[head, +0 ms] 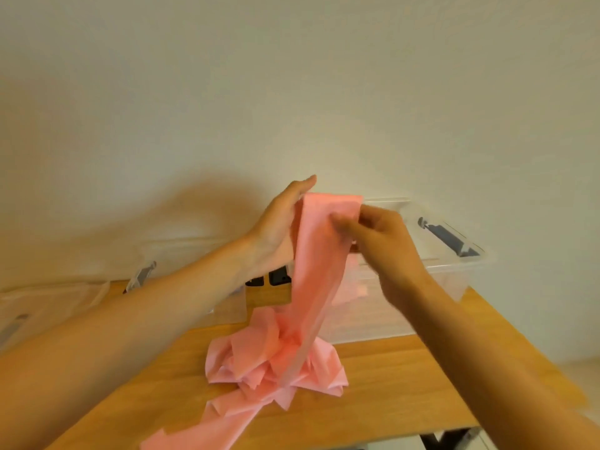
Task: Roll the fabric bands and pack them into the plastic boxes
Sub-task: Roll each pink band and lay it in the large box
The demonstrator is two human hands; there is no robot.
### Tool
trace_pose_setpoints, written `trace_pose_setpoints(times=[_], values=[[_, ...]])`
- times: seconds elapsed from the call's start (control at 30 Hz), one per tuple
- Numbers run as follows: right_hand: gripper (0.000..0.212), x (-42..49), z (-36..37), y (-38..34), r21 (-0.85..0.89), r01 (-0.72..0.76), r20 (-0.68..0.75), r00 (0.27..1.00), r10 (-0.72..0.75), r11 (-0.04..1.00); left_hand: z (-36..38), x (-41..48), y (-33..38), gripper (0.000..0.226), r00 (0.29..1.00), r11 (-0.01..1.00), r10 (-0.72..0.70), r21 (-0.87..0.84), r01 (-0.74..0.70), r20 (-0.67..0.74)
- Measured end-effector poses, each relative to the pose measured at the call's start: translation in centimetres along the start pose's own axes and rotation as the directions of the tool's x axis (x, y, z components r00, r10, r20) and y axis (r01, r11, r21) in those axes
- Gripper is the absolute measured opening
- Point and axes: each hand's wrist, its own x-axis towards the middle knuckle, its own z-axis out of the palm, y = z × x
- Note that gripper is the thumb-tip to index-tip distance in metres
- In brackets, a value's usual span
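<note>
While motion blur softens both hands, the layout is legible. Wooden bench [406,368] stands against a pale wall [292,76]. Two clear boxes sit at the bench's back edge: right box [454,280], open, with pink fabric showing through its near wall; left box [185,251], partly hidden by the left forearm. Pink band [311,271] is held upright in front of the right box, its lower length crumpled in a heap [276,358] on the bench and trailing toward the near edge. Right hand [376,241]: fingers curled, pinching the band's top edge. Left hand [279,228]: at the band's top left, fingers hidden behind the fabric; grip cannot be told. Grey latch [444,237] on the right box rim.
</note>
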Motion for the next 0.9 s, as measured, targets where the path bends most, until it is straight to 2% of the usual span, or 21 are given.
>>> trace_pose_setpoints(times=[0.07, 0.1, 0.2, 0.23, 0.27, 0.37, 0.43, 0.47, 0.53, 0.67, 0.73, 0.8, 0.9], values=[[0.022, 1.0, -0.9, -1.8, 0.14, -0.091, 0.067, 0.994, 0.083, 0.986, -0.1, -1.6, -2.3, 0.062, 0.993, 0.996, 0.023, -0.085, -0.013, 0.115], [0.022, 1.6, -1.3, -2.4, 0.178, -0.121, 0.068, 0.992, 0.11, 0.977, -0.1, -2.4, -3.2, 0.059, 0.992, 0.999, 0.035, -0.043, -0.03, 0.122], [0.018, 2.7, -1.7, -2.8, 0.227, -0.182, 0.038, 0.983, 0.178, 0.957, -0.3, -3.8, -4.1, 0.044, 0.993, 0.952, 0.106, 0.292, -0.089, -0.043], [0.02, 2.7, -1.8, -2.5, 0.241, -0.207, 0.016, 0.978, 0.209, 0.948, -0.3, -4.0, -3.9, 0.042, 0.986, 0.934, 0.142, 0.341, -0.103, -0.092], [0.026, 2.3, -1.6, -2.2, 0.248, -0.238, 0.005, 0.97, 0.245, 0.939, 0.1, -4.3, -3.4, 0.038, 0.979, 0.935, 0.162, 0.337, -0.113, -0.121], [0.046, -1.0, -0.4, -0.8, 0.165, -0.281, 0.035, 0.96, 0.279, 0.946, 1.3, -4.5, -1.1, 0.016, 0.974, 0.975, 0.167, 0.172, -0.14, -0.153], [0.04, -3.8, 0.7, -0.1, 0.134, -0.29, 0.118, 0.954, 0.276, 0.948, 1.9, -4.2, 0.5, 0.012, 0.97, 0.984, 0.154, 0.12, -0.132, -0.189], [0.03, -4.8, 1.1, 0.1, 0.136, -0.292, 0.15, 0.951, 0.272, 0.947, 2.1, -4.1, 1.0, 0.011, 0.969, 0.986, 0.14, 0.118, -0.118, -0.203], [0.016, -5.2, 1.1, 0.1, 0.149, -0.273, 0.12, 0.959, 0.256, 0.951, 2.5, -4.4, 1.3, 0.016, 0.97, 0.991, 0.107, 0.106, -0.086, -0.217], [0.013, -4.1, -0.8, -1.2, 0.169, -0.184, -0.029, 0.981, 0.192, 0.968, 2.4, -7.1, -1.9, 0.051, 0.992, 0.996, -0.03, 0.084, 0.04, -0.121], [0.013, -4.2, -0.9, -1.4, 0.102, -0.164, -0.054, 0.984, 0.17, 0.981, 2.9, -9.3, -4.1, 0.067, 0.99, 0.949, -0.113, 0.284, 0.134, -0.087], [0.011, -4.6, -0.5, -1.5, 0.045, -0.173, -0.08, 0.981, 0.176, 0.984, 3.4, -10.9, -6.1, 0.055, 0.984, 0.834, -0.126, 0.523, 0.173, -0.124], [0.007, -4.9, -0.4, -2.2, 0.063, -0.186, -0.122, 0.974, 0.192, 0.981, 3.8, -12.2, -7.4, 0.027, 0.97, 0.801, -0.096, 0.561, 0.209, -0.224]])
